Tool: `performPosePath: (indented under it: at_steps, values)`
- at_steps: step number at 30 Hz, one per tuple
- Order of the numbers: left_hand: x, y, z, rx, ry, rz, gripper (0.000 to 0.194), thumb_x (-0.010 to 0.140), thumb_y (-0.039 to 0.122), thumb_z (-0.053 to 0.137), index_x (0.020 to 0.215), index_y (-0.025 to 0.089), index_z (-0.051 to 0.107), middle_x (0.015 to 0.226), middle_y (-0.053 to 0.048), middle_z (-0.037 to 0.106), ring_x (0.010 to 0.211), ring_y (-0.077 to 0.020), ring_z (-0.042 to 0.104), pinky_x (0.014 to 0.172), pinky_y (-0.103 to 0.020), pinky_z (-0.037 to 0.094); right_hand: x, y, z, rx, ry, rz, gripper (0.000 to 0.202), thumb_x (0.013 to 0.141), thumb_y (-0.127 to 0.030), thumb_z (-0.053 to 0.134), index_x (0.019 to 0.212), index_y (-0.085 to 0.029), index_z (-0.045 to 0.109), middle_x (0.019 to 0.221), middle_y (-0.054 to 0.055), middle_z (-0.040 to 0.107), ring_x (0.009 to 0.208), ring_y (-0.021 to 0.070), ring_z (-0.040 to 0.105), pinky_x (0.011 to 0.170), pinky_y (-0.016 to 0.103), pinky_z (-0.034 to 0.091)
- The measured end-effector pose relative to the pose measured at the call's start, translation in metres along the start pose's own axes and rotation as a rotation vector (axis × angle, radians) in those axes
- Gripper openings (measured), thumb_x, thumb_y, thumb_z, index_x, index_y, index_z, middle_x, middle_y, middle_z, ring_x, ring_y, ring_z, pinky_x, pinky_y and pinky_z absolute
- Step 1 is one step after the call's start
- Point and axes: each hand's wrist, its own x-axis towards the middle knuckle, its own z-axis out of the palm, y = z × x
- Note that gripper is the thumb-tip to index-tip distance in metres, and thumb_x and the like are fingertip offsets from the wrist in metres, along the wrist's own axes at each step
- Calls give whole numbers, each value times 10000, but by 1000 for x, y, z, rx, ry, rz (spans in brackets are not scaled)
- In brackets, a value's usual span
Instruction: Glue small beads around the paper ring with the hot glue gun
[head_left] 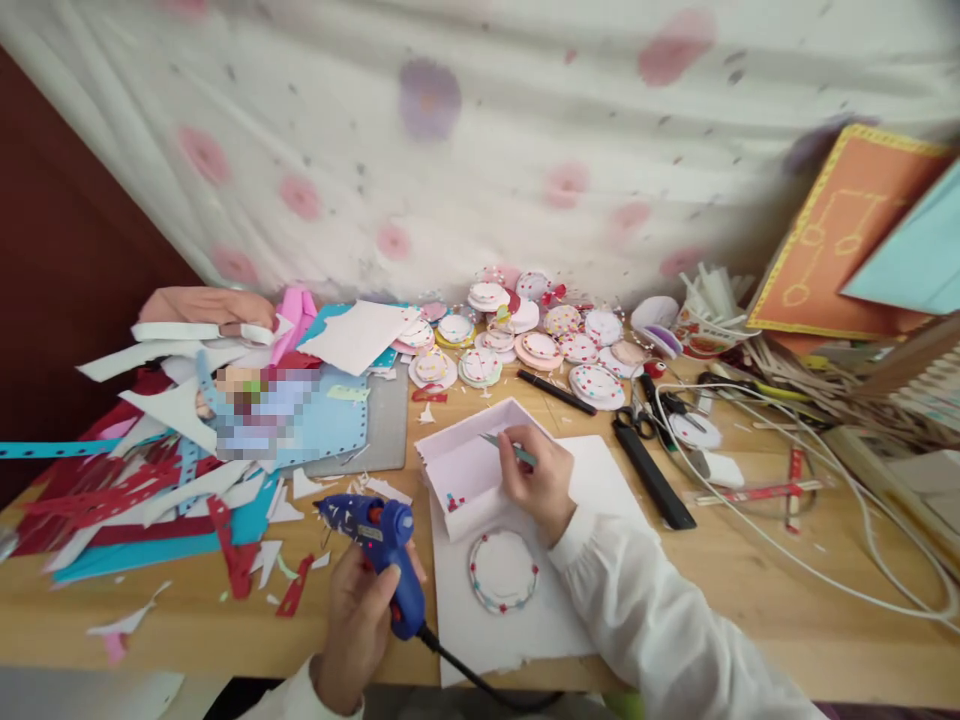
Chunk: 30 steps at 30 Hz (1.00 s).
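Observation:
My left hand (360, 610) is wrapped round a blue glue gun (405, 580), whose nozzle points to the upper left. Between the fingertips of my right hand (536, 475) are tweezers (510, 449), held over an open white box (465, 455). Small red and blue pieces (454, 501) lie in the box's near left corner. Just below the box, a round white disc (504, 571) rimmed with red and blue beads rests on a white sheet (480, 640).
Several decorated discs (538, 350) stand behind the box. Paper scraps (217, 480) cover the left side. A black pen (556, 392), scissors (636, 420), a black case (652, 475) and a looping white cable (847, 480) lie rightward. The gun's black cord (465, 670) runs along the front edge.

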Motion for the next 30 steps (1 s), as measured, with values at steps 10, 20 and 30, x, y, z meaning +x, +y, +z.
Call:
performPosePath:
  at_steps: [10, 20, 30]
  values:
    - [20, 5, 10, 94, -18, 30, 276, 724, 414, 692, 799, 157, 627, 607, -8, 640, 478, -126, 547, 484, -226, 438, 11, 18, -3, 127, -233, -61, 143, 907, -286, 516, 810, -205, 582, 690, 12, 659, 602, 135, 603, 600, 252, 466]
    - [40, 0, 13, 57, -20, -51, 327, 638, 403, 749, 795, 150, 613, 631, -18, 668, 517, -147, 595, 479, -225, 464, -29, -5, -41, 153, -315, -95, 47, 906, -209, 557, 915, -200, 602, 835, 46, 714, 785, 181, 659, 706, 328, 474]
    - [39, 0, 10, 55, -104, -110, 344, 595, 426, 755, 756, 161, 606, 541, -31, 651, 450, -161, 570, 418, -233, 431, -9, -16, -61, 493, -562, 422, 219, 898, -390, 551, 841, -192, 625, 777, 30, 669, 721, 151, 648, 635, 249, 537]
